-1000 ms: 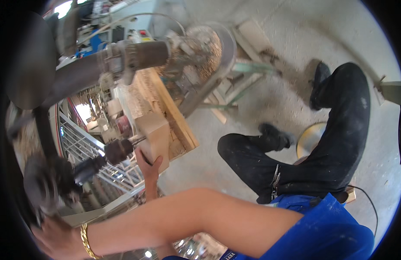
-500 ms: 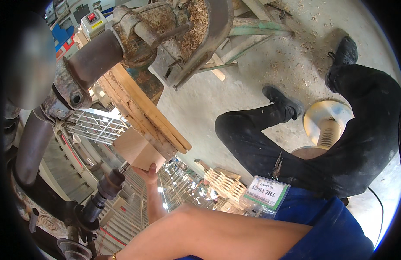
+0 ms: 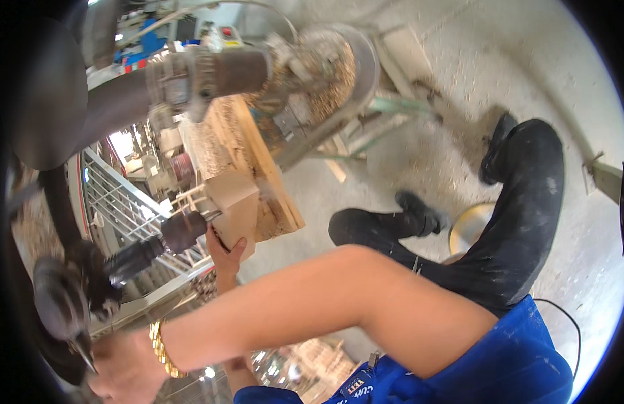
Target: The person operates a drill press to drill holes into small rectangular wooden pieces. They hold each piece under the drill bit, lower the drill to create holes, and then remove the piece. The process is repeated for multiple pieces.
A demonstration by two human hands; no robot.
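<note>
the left hand (image 3: 226, 261) pinches the lower end of a wood block (image 3: 238, 212), thumb on the near face, likely to keep it steady in line with the metal point (image 3: 212, 215) of the machine (image 3: 120, 118). the block is beside the near end of the planks (image 3: 263, 172); blur hides whether point and block touch. the right hand (image 3: 127, 367), below a gold bracelet (image 3: 162, 349), is beside a dark metal part (image 3: 59, 303); whether spread or closed, i cannot tell. the planks look rough along their edges. past their far end, shavings (image 3: 339, 74) are heaped; a round stool (image 3: 468, 225) stands on the dusty floor (image 3: 460, 60).
</note>
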